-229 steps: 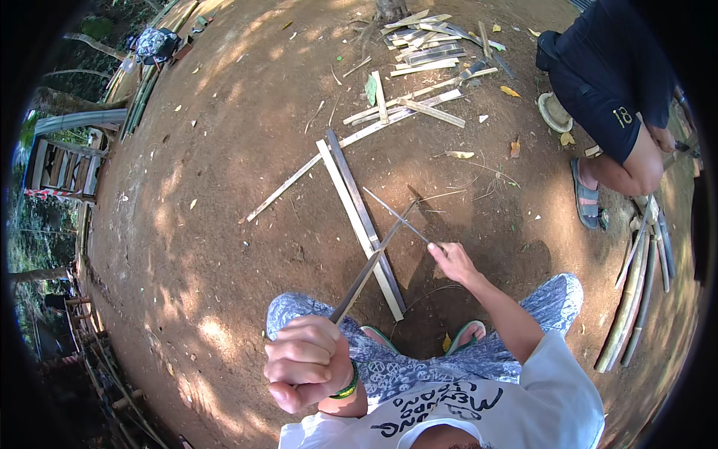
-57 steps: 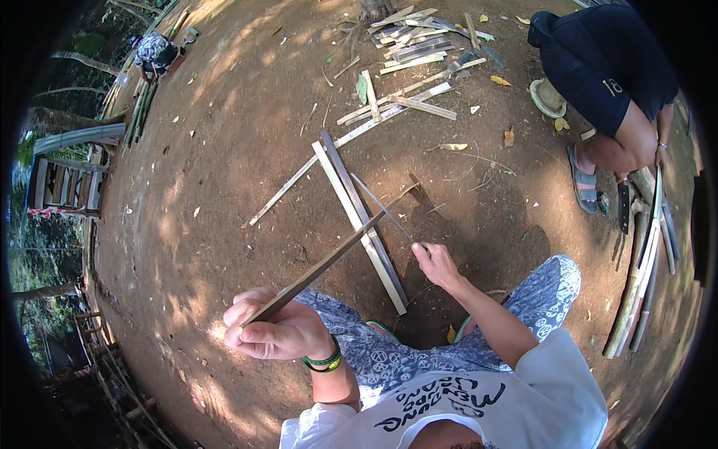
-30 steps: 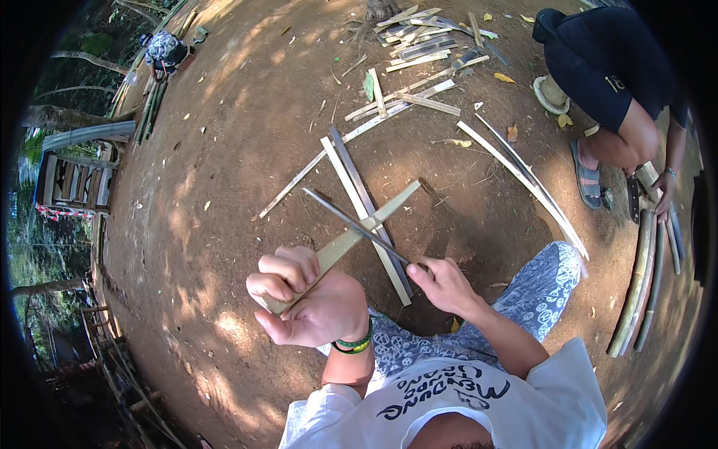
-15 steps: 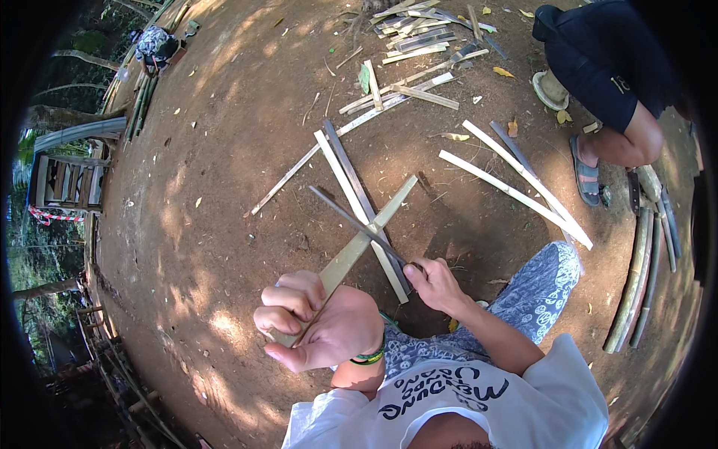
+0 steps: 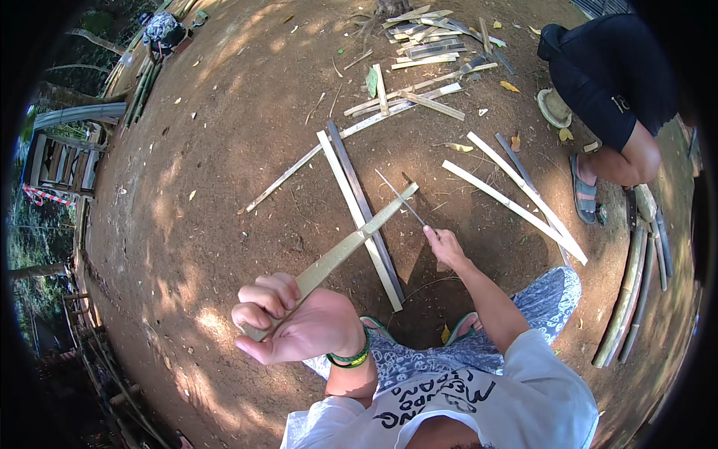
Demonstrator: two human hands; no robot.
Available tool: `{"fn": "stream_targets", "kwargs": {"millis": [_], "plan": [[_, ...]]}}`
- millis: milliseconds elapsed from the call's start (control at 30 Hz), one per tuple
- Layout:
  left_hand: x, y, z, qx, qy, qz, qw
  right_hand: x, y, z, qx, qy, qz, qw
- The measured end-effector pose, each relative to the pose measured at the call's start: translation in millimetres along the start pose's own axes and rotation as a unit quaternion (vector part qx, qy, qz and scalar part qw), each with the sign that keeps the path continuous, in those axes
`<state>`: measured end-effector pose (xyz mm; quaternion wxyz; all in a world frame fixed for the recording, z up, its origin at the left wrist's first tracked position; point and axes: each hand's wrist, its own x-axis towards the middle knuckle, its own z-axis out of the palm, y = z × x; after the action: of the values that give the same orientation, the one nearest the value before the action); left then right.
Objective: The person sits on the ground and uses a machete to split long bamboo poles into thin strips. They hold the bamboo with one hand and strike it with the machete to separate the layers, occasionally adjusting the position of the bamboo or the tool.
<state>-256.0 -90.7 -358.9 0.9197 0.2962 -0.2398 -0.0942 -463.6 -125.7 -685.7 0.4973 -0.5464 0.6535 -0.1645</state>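
Note:
A pale, flat bamboo strip (image 5: 336,254) slants up and away from my left hand (image 5: 299,318), whose fingers are wrapped round its near end. My right hand (image 5: 445,247) is closed round the handle of a knife (image 5: 402,197). The thin blade points up and to the left, crossing the strip near its far tip. Whether the blade touches the strip I cannot tell. Beneath them, a pale bamboo slat (image 5: 348,196) and a dark slat (image 5: 357,179) lie side by side on the dirt.
More bamboo slats (image 5: 516,209) lie to the right, with a heap of split pieces (image 5: 430,45) at the back. At right, another person (image 5: 606,82) in dark clothes squats near bamboo poles (image 5: 624,299). A second person (image 5: 161,34) is far left.
My right hand has moved the knife outward, from the strip's middle to near its far tip, and the blade has turned edge-on. My left hand has shifted slightly left with the strip.

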Motion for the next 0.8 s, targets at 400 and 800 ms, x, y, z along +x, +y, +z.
{"fn": "stream_targets", "kwargs": {"millis": [400,800], "plan": [[12.1,-2.7,-6.1,0.024,0.042,0.010,0.999,-4.7,9.2,5.3,-0.092,0.023,-0.005,0.995],[20.6,-8.7,-6.5,-0.004,0.038,-0.003,0.999,9.2,55.7,-0.6,-0.074,0.024,0.022,0.997]]}}
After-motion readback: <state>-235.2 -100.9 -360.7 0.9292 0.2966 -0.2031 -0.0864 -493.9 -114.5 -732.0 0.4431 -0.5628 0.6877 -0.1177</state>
